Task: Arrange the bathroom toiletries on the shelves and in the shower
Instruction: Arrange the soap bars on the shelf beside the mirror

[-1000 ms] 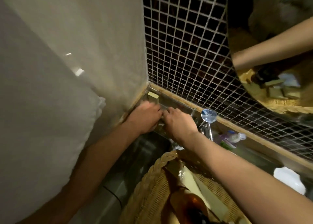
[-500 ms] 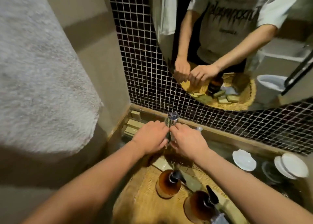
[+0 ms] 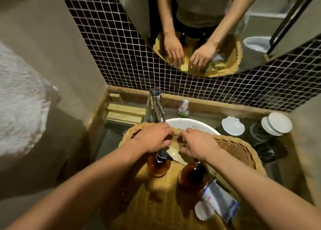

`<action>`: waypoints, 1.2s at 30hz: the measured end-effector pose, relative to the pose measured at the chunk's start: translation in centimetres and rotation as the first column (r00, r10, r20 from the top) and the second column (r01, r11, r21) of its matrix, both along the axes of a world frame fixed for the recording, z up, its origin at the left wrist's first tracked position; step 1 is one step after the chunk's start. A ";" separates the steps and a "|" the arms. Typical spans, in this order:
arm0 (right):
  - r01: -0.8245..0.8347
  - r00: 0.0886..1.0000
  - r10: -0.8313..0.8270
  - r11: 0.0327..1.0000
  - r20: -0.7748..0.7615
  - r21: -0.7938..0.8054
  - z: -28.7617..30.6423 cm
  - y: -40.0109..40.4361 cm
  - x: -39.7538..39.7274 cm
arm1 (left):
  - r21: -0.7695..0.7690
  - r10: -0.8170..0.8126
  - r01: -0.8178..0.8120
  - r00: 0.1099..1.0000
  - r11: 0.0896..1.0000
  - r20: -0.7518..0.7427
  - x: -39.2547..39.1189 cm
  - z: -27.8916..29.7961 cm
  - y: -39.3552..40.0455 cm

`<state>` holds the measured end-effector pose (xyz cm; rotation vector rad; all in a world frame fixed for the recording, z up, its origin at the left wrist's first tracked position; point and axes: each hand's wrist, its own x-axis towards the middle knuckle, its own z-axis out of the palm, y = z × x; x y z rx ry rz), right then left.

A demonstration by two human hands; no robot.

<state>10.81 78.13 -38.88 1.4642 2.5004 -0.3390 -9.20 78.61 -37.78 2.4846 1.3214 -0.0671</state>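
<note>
Both hands reach into the far end of a wicker basket that sits over a white basin. The left hand lies palm down with fingers curled downward at the basket's far rim, just above the pump of an amber bottle; whether it holds anything I cannot tell. The right hand, at 3 o'clock from the left and close beside it, has its fingers bent down into the basket, and what they touch is hidden. A second amber bottle stands under the right wrist. A white tube lies in the basket at 5 o'clock from that bottle. On the bench, wooden blocks lie in the corner at 11 o'clock from the hands, left of a chrome tap. A small clear bottle stands right of the tap. White lidded jars stand at 2 o'clock. A mirror above reflects the hands and basket.
</note>
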 end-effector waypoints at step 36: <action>-0.093 0.994 0.088 0.990 0.061 0.102 5.7 2.4 -1.2 | 0.047 -0.213 0.225 0.959 0.973 -0.185 -0.9 4.1 3.4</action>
